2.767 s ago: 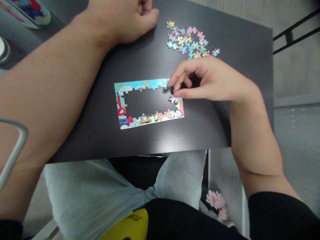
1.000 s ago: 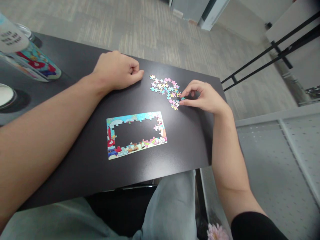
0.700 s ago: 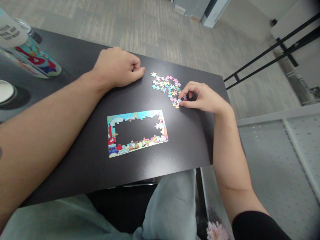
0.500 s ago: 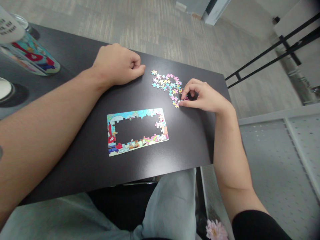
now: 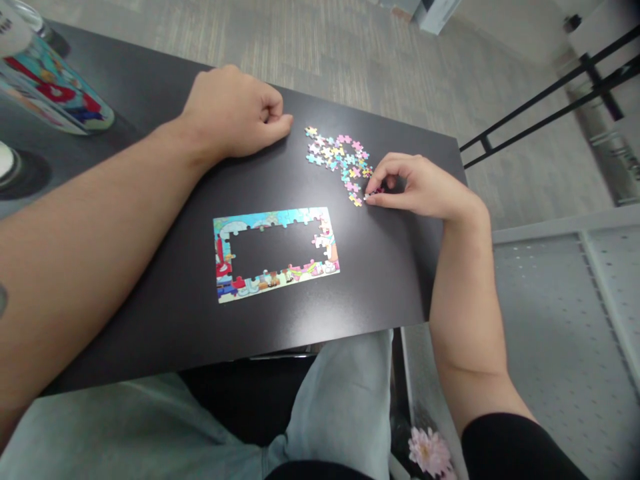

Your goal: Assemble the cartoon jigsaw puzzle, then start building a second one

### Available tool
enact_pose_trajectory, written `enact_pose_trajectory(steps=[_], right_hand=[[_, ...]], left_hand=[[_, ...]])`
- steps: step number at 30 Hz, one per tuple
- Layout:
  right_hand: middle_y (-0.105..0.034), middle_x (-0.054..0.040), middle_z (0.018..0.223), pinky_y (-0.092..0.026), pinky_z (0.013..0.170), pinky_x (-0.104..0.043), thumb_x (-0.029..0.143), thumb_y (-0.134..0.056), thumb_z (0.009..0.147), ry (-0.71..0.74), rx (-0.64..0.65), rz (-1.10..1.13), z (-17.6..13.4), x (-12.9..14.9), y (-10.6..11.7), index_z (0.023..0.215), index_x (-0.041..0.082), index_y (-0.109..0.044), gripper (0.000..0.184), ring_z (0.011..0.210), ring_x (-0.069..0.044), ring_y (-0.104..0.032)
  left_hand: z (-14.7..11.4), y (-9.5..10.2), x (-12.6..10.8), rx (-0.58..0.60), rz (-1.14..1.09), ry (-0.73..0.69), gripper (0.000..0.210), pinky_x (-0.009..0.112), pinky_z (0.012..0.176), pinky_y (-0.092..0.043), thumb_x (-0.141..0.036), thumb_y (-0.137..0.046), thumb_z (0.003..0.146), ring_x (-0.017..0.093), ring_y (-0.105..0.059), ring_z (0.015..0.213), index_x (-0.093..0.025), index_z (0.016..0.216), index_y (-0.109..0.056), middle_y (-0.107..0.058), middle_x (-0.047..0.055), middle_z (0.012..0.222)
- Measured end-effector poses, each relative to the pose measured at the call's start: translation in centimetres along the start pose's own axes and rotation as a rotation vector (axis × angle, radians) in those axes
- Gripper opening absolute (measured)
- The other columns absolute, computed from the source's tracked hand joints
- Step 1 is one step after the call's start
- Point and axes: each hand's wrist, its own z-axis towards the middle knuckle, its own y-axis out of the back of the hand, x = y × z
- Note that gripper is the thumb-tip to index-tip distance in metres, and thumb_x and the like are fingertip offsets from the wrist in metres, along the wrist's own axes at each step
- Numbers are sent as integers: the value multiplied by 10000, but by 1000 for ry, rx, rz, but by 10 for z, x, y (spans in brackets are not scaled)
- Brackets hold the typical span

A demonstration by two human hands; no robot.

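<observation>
My right hand [image 5: 407, 183] is at the right end of a loose spread of small jigsaw pieces [image 5: 333, 153]. Its thumb and forefinger pinch a puzzle piece [image 5: 369, 196], mostly covered by the fingertips; pinkish pieces show under the curled fingers. My left hand [image 5: 237, 113] rests on the table to the left of the spread, fingers curled in and thumb pointing right, with nothing visible in it. Nearer to me lies a joined rectangular puzzle border [image 5: 274, 281], colourful and cartoon-printed, with the dark tabletop showing through its middle.
The dark table [image 5: 280, 327] ends close to my lap and beyond the pieces. At far left stand a printed cylindrical container [image 5: 60, 87] and a white-topped object [image 5: 6, 163]. A black metal rail [image 5: 540, 100] is past the right edge; a pink flower [image 5: 429, 452] sits below.
The view has shifted slightly. My right hand has edged a little right relative to the pieces, its fingertips still pinched at the spread's end. My left hand stays in place.
</observation>
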Motion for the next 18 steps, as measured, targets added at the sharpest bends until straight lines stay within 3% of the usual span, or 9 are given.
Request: enact_pose_trajectory(steps=[5,11,18], right_hand=[[-830,-20,914,-565,833,-461,628,-1065,938,-78,39,64,-1,11,0,925,338,-861,355,852,-276,-687],[-900,-50,1037,-569,828,-467,670,-1072,936,-68,39,122,-2,13,-2,1028,344,-922,371,874,-280,-686],[-878,-53,1037,-586,870,-496,644,-1038,980,-29,42,16,-3,6,6,950,359,-953,299,898,-298,-715]], left_hand=[[0,0,1,-7,-25,-3,590,656,1042,-561,-826,-428,991,437,-761,1131,-437,1014,-872,-925,96,1059],[1,-3,3,-18,-47,6,565,654,1071,-560,-829,-462,988,432,-782,1180,-453,998,-883,-927,75,1042],[0,-2,2,-10,-57,10,600,682,1090,-567,-834,-456,990,462,-789,1232,-460,1054,-921,-931,91,1069]])
